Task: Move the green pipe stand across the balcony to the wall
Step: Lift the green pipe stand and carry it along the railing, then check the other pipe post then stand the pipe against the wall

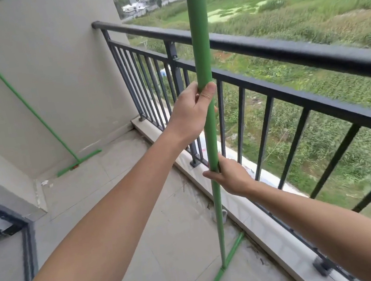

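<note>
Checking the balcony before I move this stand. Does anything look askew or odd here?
Yes: a second green stand leans tilted against the far wall, not upright. The held green pipe stand stands vertical beside the railing, gripped by left hand and right hand.

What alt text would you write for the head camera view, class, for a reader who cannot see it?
Both hands grip an upright green pipe stand beside a dark balcony railing, the left hand above the right hand. A second green stand leans against the far wall.
</note>
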### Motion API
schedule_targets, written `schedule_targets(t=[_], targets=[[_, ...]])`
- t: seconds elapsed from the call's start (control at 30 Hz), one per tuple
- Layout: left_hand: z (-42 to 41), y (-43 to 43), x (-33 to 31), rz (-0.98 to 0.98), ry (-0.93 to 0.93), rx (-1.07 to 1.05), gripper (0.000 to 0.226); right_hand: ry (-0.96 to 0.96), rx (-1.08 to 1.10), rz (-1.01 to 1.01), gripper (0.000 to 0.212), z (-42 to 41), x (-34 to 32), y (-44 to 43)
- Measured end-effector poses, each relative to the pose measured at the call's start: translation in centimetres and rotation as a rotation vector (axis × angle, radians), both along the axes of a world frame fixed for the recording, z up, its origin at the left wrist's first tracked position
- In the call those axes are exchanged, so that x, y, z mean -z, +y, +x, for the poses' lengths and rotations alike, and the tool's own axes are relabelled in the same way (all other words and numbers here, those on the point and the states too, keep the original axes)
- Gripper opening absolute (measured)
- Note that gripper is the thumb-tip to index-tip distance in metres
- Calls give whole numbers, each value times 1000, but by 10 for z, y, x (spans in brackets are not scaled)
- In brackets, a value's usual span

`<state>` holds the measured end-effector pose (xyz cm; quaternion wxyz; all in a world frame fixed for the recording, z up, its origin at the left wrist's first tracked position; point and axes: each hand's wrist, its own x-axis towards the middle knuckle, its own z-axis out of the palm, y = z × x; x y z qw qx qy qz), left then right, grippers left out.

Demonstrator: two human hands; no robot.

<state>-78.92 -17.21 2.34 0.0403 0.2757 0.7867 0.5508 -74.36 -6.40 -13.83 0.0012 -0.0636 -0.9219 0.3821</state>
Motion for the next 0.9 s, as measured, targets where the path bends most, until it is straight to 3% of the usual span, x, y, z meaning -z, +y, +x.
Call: schedule_targets(t=[0.2, 0.37, 0.47, 0.67, 0.9], targets=[[10, -32, 14, -29, -34, 50, 17, -5, 8, 88, 29, 9, 11, -20], [24, -117, 49, -127, -231, 37, 23, -326, -23, 338, 41, 32, 57, -30], [50, -217, 99, -170, -384, -127, 21, -453, -89, 146, 25, 68, 93, -74], [126, -411, 176, -143, -656, -578, 16, -435, 10, -380, 13, 100, 87, -184], [206, -517, 211, 52, -858, -875, 17, -369, 18, -515, 11, 87, 54, -269]])
